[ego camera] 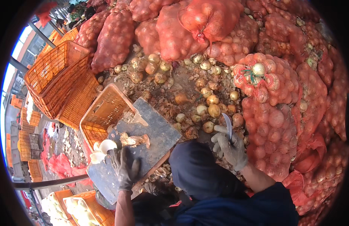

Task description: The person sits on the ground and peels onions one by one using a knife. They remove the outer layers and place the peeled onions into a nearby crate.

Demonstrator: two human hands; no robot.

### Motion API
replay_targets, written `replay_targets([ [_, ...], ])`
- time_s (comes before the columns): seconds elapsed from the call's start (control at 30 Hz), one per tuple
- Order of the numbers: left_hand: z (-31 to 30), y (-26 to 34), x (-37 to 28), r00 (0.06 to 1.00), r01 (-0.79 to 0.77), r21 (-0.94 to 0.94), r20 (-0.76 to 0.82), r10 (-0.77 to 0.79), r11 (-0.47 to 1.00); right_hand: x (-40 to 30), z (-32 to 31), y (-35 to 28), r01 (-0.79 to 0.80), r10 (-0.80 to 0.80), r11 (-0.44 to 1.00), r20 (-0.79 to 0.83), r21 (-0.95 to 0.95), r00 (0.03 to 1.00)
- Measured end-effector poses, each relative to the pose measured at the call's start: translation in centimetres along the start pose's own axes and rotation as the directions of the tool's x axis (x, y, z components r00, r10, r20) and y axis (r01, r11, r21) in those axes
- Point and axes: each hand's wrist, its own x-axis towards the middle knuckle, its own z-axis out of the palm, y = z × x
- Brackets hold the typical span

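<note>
My left hand (125, 168), in a grey glove, rests on the dark board (160, 132) with its fingers spread. Just beyond its fingertips lie peeled white onions (107, 146) at the board's left edge. Dry onion skins (136, 140) lie on the board's middle. On the right, my right hand (229, 147), gloved too, grips a short curved knife (228, 124), its blade pointing up and away. Loose yellow onions (214, 110) lie on the ground just past that hand.
An orange plastic crate (102, 113) stands tilted against the board's far left side. More orange crates (57, 79) are stacked beyond it. Red mesh sacks of onions (270, 135) are piled ahead and to the right. A metal bar (52, 182) runs in from the left.
</note>
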Motion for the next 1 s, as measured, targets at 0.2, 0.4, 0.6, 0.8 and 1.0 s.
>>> replay_targets([
  [0.2,0.3,-10.4,11.5,0.789,0.422,-0.804,0.097,-0.607,0.419,3.3,-7.7,18.4,-0.265,0.276,0.906,-0.016,-0.33,0.961],
  [0.4,-0.8,8.3,13.7,0.948,0.2,-0.468,-0.13,-0.291,0.861,7.3,-11.5,21.7,-0.232,0.147,0.799,-0.194,-0.555,0.97],
  [0.6,4.1,11.4,10.0,0.993,-0.033,0.061,-0.109,0.04,0.998,19.1,-7.5,19.7,-0.096,0.087,0.339,-0.071,-0.936,0.994],
  [0.8,4.0,10.9,10.1,0.995,0.004,0.031,-0.096,-0.001,1.0,24.4,-4.3,19.7,-0.265,0.348,0.284,-0.159,-0.921,0.924],
  [1.0,3.2,11.1,10.0,0.983,0.011,-0.065,-0.182,-0.022,0.998,21.5,-4.2,18.9,-0.217,0.212,0.972,-0.065,-0.092,0.975],
])
